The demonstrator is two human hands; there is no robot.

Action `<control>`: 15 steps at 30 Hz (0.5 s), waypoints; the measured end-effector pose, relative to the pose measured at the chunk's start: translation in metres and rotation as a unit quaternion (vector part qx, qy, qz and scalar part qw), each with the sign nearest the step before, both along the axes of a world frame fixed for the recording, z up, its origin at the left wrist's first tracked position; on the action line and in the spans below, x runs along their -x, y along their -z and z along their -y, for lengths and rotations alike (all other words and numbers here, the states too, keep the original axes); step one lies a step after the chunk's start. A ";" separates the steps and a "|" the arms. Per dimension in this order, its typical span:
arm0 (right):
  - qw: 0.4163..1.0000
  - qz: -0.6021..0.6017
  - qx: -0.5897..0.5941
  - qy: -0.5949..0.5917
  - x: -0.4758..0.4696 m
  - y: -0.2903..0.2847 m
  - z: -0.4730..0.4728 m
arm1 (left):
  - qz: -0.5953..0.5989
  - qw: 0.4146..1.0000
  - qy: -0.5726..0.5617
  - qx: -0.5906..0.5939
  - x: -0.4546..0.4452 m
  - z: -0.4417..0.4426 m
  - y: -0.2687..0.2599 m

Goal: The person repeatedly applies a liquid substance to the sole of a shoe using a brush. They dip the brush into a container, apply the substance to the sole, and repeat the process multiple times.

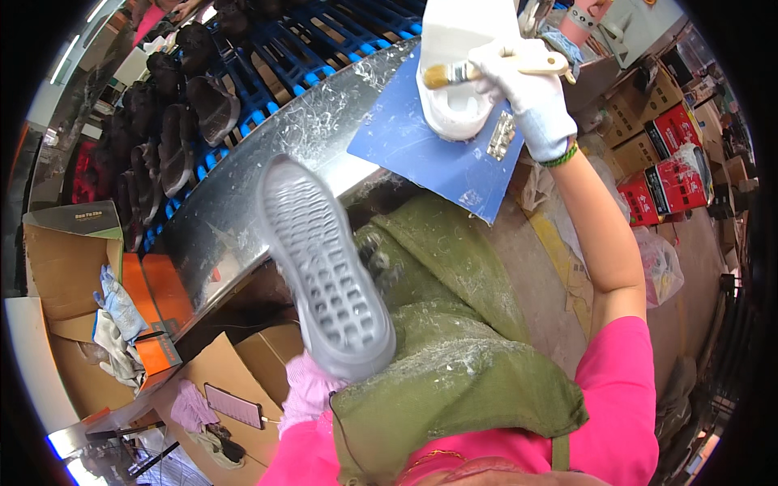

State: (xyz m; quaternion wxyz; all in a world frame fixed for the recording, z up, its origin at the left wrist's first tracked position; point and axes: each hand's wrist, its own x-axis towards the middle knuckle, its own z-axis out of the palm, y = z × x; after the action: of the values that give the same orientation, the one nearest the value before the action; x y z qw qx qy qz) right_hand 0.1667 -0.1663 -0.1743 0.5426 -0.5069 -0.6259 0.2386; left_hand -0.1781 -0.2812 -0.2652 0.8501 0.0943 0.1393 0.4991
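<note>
My right hand (516, 79), in a white glove, grips a paintbrush (535, 62) with pale handle and tan bristles. The brush is held over a cut-open white plastic container (453, 118), which stands on a blue board (425, 146). Beside the container lies a small crumpled metallic strip (502, 136). A grey shoe sole (328, 267) is tilted in front of me, its ridged and waffle-patterned tread facing the camera. Its heel end meets my left hand (310, 383), in lavender fabric and mostly hidden behind the sole. My lap is covered by a dusty green apron (450, 364).
Dark shoes (176, 146) stand along a blue roller conveyor (255, 115) beyond the residue-marked metal table edge (304, 115). An open carton with gloves (73, 255) is at left, near a phone (234, 406). Stacked cartons (644, 152) are at right. Another person's hand shows at top left.
</note>
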 end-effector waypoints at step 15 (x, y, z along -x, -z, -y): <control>0.978 -0.131 0.122 0.108 -0.013 0.026 0.043 | 0.131 0.981 0.027 0.143 0.006 0.020 0.038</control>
State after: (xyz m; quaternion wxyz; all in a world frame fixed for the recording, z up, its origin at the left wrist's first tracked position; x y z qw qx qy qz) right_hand 0.1801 -0.2096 -0.1999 0.5763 -0.5984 -0.4573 0.3174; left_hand -0.1840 -0.3015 -0.3028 0.8787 -0.0906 0.0942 0.4591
